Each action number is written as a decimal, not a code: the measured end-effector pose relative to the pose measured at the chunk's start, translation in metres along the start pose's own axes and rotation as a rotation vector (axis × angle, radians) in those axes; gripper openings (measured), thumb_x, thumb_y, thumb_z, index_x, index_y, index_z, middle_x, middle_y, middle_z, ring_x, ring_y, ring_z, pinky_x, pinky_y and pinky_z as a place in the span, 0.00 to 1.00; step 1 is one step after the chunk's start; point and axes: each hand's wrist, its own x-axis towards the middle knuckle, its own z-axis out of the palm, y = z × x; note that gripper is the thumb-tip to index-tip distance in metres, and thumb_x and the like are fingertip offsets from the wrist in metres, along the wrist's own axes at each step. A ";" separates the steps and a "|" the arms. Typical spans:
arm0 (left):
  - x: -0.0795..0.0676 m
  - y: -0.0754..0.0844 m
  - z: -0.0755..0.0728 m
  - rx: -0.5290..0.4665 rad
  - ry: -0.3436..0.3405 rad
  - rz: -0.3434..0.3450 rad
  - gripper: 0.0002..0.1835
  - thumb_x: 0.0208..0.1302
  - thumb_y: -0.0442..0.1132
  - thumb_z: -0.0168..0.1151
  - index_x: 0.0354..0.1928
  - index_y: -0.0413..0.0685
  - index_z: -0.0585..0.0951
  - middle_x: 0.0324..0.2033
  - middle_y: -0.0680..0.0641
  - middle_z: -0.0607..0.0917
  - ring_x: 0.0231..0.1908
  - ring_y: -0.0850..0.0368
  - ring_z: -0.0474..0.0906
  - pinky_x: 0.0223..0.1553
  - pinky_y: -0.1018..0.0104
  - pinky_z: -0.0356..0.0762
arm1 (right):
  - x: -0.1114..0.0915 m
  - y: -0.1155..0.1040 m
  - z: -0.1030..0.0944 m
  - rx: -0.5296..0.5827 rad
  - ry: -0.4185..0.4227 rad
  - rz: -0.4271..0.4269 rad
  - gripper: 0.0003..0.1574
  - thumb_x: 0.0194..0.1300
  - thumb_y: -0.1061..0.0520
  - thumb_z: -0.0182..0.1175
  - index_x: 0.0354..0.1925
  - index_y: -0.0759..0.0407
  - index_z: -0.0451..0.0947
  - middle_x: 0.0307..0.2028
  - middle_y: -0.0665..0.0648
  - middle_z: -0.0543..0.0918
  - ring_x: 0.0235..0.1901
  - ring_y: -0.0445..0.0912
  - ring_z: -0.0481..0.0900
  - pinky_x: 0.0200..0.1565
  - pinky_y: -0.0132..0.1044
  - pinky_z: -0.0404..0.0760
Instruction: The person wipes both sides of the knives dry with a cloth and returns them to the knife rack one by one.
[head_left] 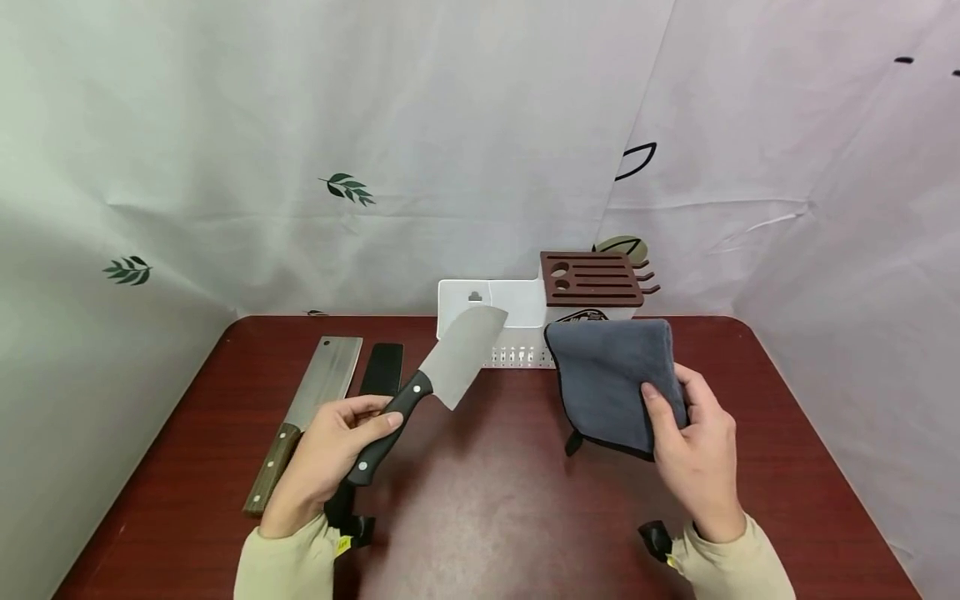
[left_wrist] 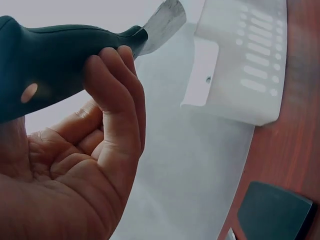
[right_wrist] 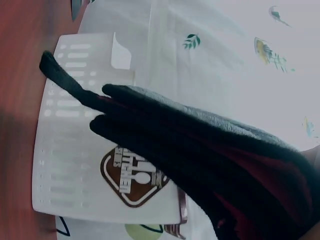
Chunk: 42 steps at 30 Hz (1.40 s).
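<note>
My left hand (head_left: 326, 454) pinches the black riveted handle of a kitchen knife (head_left: 467, 350), its broad steel blade tilted up and to the right above the table. In the left wrist view the fingers (left_wrist: 117, 92) bend against that dark handle (left_wrist: 60, 62). My right hand (head_left: 697, 446) grips a folded grey towel (head_left: 611, 379) with dark edging, thumb on the front. Seen from the right wrist, the towel's folded layers (right_wrist: 200, 145) show a dark red inside and a small loop. Knife and towel are apart.
At the back of the table (head_left: 480, 517) stands a white knife rack (head_left: 517, 304) with a brown slotted top (head_left: 592, 279) and hooks. A wooden-handled cleaver (head_left: 326, 379) lies at the left, beside a black-bladed knife (head_left: 384, 367) partly hidden by my left hand. A pale curtain (head_left: 450, 167) hangs behind.
</note>
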 end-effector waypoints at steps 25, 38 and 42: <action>0.006 -0.002 0.036 -0.025 -0.085 0.019 0.17 0.62 0.37 0.70 0.50 0.35 0.86 0.33 0.44 0.88 0.28 0.57 0.83 0.30 0.66 0.80 | -0.009 -0.012 0.044 0.057 0.059 -0.206 0.23 0.58 0.70 0.69 0.53 0.64 0.81 0.41 0.60 0.88 0.35 0.44 0.84 0.41 0.23 0.74; 0.003 0.001 0.042 -0.015 -0.145 0.045 0.20 0.63 0.39 0.70 0.52 0.32 0.84 0.33 0.42 0.88 0.31 0.58 0.84 0.34 0.67 0.80 | -0.012 -0.024 0.053 0.051 -0.099 -0.272 0.24 0.61 0.68 0.67 0.56 0.58 0.79 0.43 0.56 0.87 0.35 0.46 0.85 0.41 0.29 0.78; 0.003 0.001 0.040 -0.006 -0.150 0.055 0.21 0.64 0.39 0.70 0.54 0.32 0.83 0.34 0.42 0.88 0.31 0.59 0.83 0.33 0.68 0.79 | -0.012 -0.027 0.056 0.074 -0.155 -0.316 0.27 0.60 0.68 0.68 0.58 0.56 0.79 0.46 0.54 0.87 0.39 0.45 0.85 0.44 0.29 0.78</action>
